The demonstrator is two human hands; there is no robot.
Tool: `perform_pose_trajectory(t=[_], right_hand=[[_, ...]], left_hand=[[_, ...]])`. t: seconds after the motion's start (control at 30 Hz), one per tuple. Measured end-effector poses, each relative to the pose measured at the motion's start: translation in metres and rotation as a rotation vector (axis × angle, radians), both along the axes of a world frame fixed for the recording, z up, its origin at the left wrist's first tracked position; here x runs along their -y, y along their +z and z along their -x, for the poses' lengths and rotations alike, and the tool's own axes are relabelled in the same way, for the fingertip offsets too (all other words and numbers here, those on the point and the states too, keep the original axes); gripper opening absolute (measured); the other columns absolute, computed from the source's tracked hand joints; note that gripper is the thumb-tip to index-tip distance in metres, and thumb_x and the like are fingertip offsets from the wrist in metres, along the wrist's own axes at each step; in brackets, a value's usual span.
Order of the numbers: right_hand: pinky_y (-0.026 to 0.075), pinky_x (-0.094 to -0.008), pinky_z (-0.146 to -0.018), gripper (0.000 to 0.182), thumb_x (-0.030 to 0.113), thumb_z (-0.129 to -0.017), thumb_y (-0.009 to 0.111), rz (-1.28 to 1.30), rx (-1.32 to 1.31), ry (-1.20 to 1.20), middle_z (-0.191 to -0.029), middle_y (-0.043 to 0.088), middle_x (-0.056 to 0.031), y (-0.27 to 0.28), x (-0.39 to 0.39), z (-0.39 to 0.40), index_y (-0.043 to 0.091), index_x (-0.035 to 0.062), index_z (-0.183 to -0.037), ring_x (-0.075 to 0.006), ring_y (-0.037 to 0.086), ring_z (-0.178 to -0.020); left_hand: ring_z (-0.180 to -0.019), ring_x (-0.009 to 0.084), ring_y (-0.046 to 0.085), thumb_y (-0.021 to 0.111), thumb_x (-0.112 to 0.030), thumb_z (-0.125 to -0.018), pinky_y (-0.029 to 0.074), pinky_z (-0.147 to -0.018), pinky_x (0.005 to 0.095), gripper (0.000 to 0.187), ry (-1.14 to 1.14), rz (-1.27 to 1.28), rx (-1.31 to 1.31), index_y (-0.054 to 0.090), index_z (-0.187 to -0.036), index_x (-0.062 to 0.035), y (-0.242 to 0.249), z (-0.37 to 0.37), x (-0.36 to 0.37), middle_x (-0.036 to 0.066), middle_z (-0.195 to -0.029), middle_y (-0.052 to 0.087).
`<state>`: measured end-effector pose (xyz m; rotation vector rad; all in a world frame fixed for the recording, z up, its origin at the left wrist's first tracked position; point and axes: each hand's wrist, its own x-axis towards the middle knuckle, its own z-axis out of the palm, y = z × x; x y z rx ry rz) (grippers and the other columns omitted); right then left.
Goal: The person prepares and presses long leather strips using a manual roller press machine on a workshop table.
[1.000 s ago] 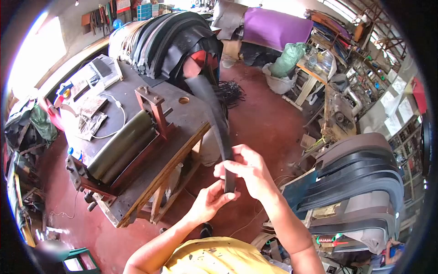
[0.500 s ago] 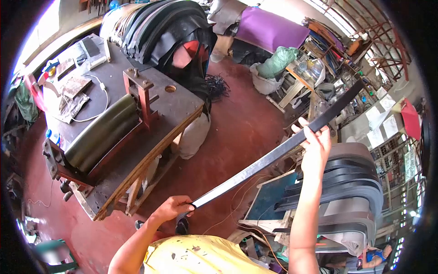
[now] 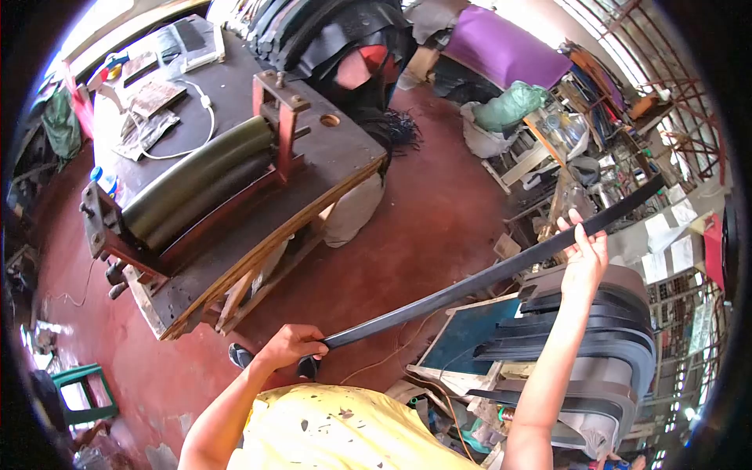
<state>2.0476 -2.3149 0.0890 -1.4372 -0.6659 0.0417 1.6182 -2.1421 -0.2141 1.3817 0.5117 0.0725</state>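
Observation:
A long, flat black strip (image 3: pixel 446 295), perhaps leather or rubber, stretches between my two hands over the red floor. Its near end is pinched in my left hand (image 3: pixel 291 346), which is closed. Farther along, my right hand (image 3: pixel 583 251) grips the strip from below with fingers and thumb around its edges. Beyond my right hand the far end of the strip sticks out toward the cluttered shelves. Below my right forearm hang several black and grey strips (image 3: pixel 576 333) in a curved stack.
On the left a worktable (image 3: pixel 329 172) carries a roller press (image 3: pixel 200 184) with a dark olive roller. Rolled black sheets (image 3: pixel 313 31) and a purple sheet (image 3: pixel 505 47) lie at the back. A green stool (image 3: pixel 84 392) stands at lower left; a cable runs across the floor.
The view has turned, so the table and press sit farther right and higher. My right hand has moved right and slightly down with the strip, which now lies at a flatter angle.

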Motion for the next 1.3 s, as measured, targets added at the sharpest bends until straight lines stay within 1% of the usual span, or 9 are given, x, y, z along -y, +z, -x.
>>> perform_pose_trajectory(t=[0.2, 0.3, 0.33, 0.5, 0.57, 0.7, 0.93, 1.1, 1.3], right_hand=[[0.059, -0.0423, -0.092, 0.033, 0.005, -0.101, 0.061, -0.015, -0.026, 0.029, -0.126, 0.068, -0.0223, -0.004, -0.008, -0.008, 0.049, 0.0008, -0.132, -0.0323, 0.072, -0.107], [0.057, -0.0400, -0.087, 0.027, 0.012, -0.101, 0.066, -0.004, 0.001, 0.086, -0.121, 0.071, -0.0172, -0.011, -0.010, -0.021, 0.056, -0.0003, -0.123, -0.0261, 0.072, -0.104], [0.056, -0.0384, -0.088, 0.028, 0.017, -0.101, 0.066, 0.012, 0.013, 0.074, -0.122, 0.071, -0.0171, -0.013, -0.008, -0.021, 0.059, -0.0005, -0.121, -0.0239, 0.071, -0.105], [0.056, -0.0338, -0.094, 0.045, 0.018, -0.106, 0.056, -0.074, -0.059, 0.166, -0.134, 0.066, -0.0134, -0.020, 0.004, 0.006, 0.047, 0.0045, -0.149, -0.0203, 0.070, -0.109], [0.058, -0.0336, -0.090, 0.046, 0.015, -0.105, 0.057, -0.088, -0.112, 0.233, -0.129, 0.067, -0.0147, -0.028, -0.004, 0.023, 0.046, 0.0039, -0.149, -0.0214, 0.072, -0.103], [0.060, -0.0377, -0.084, 0.042, 0.008, -0.102, 0.059, -0.117, -0.152, 0.345, -0.111, 0.071, -0.0164, -0.024, -0.052, 0.082, 0.050, 0.0044, -0.143, -0.0250, 0.073, -0.090], [0.060, -0.0380, -0.077, 0.030, 0.006, -0.100, 0.059, -0.126, -0.106, 0.337, -0.103, 0.072, -0.0181, -0.013, -0.097, 0.118, 0.055, 0.0005, -0.130, -0.0237, 0.073, -0.080], [0.062, -0.0393, -0.078, 0.023, 0.005, -0.098, 0.061, -0.121, 0.004, 0.363, -0.107, 0.072, -0.0228, -0.009, -0.112, 0.111, 0.055, -0.0002, -0.120, -0.0278, 0.075, -0.084], [0.063, -0.0404, -0.079, 0.018, 0.001, -0.097, 0.059, -0.126, -0.048, 0.365, -0.106, 0.072, -0.0225, 0.002, -0.114, 0.102, 0.055, 0.0015, -0.115, -0.0285, 0.075, -0.085]], left_hand=[[-0.078, 0.0105, 0.066, 0.074, -0.016, -0.094, 0.052, -0.073, 0.0285, 0.015, 0.039, -0.019, 0.024, 0.075, -0.097, -0.0005, 0.005, 0.010, 0.002, 0.004, -0.082, 0.073], [-0.081, 0.0246, 0.070, 0.075, -0.030, -0.091, 0.055, -0.077, 0.0381, 0.026, 0.044, -0.394, -0.103, 0.076, -0.100, -0.0059, 0.027, 0.018, 0.002, 0.014, -0.087, 0.073], [-0.084, 0.0331, 0.070, 0.076, -0.029, -0.088, 0.056, -0.078, 0.0433, 0.024, 0.139, -0.849, 0.079, 0.076, -0.099, -0.0080, -0.010, 0.022, 0.003, 0.015, -0.090, 0.073], [-0.076, 0.0308, 0.069, 0.070, -0.007, -0.077, 0.056, -0.069, 0.0389, 0.011, 0.732, -1.598, -0.364, 0.073, -0.086, -0.0122, 0.196, 0.098, -0.076, 0.007, -0.086, 0.073], [-0.072, 0.0314, 0.067, 0.068, -0.022, -0.092, 0.054, -0.066, 0.0404, 0.015, 1.199, -1.479, -0.273, 0.070, -0.083, -0.0102, 0.247, 0.134, -0.113, 0.011, -0.084, 0.072], [-0.076, 0.0401, 0.070, 0.063, -0.051, -0.096, 0.053, -0.066, 0.0474, 0.050, 0.973, -1.514, -1.083, 0.066, -0.080, -0.0039, 0.272, 0.175, -0.191, 0.022, -0.081, 0.069], [-0.077, 0.0402, 0.072, 0.062, -0.051, -0.096, 0.055, -0.073, 0.0490, 0.054, 0.928, -1.512, -1.210, 0.077, -0.090, -0.0003, 0.261, 0.167, -0.190, 0.023, -0.076, 0.071], [-0.085, 0.0355, 0.074, 0.058, -0.026, -0.093, 0.058, -0.072, 0.0459, 0.022, 0.759, -1.654, -1.244, 0.076, -0.096, -0.0136, 0.247, 0.171, -0.204, 0.015, -0.091, 0.074], [-0.071, 0.0442, 0.057, 0.059, -0.021, -0.103, 0.041, -0.064, 0.0518, 0.032, 0.721, -1.679, -0.545, 0.053, -0.082, 0.0017, 0.205, 0.241, -0.247, 0.023, -0.078, 0.058]])
